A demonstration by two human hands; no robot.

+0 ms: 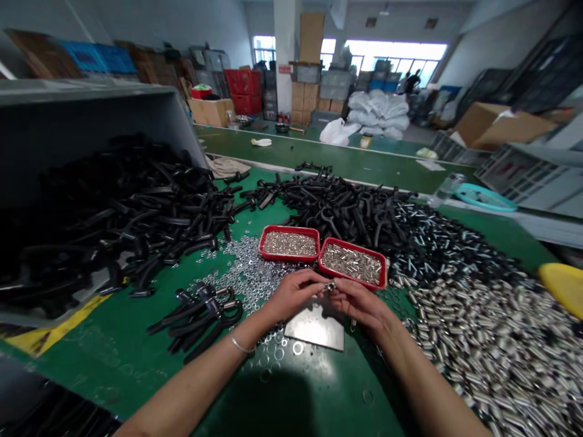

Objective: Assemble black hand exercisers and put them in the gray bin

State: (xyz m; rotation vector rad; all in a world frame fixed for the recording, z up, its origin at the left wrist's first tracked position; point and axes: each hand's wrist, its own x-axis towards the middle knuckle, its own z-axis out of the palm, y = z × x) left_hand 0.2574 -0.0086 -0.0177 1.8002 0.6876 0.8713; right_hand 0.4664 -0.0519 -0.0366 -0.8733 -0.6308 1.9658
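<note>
Over a small flat metal plate, my left hand and my right hand meet at the fingertips. Both pinch a small shiny metal part, too small to make out its exact kind. Another bit of metal shows under my right hand. Just beyond my hands stand a left red tray of tiny metal pieces and a right red tray of small pins. Loose metal rings lie scattered left of my hands. Several black handle-shaped parts, some with coiled springs, rest near my left forearm.
A grey bin on its side spills black parts at left. More black parts are heaped behind the trays. Bolts and silver cylinders cover the right. A yellow dish sits at the right edge.
</note>
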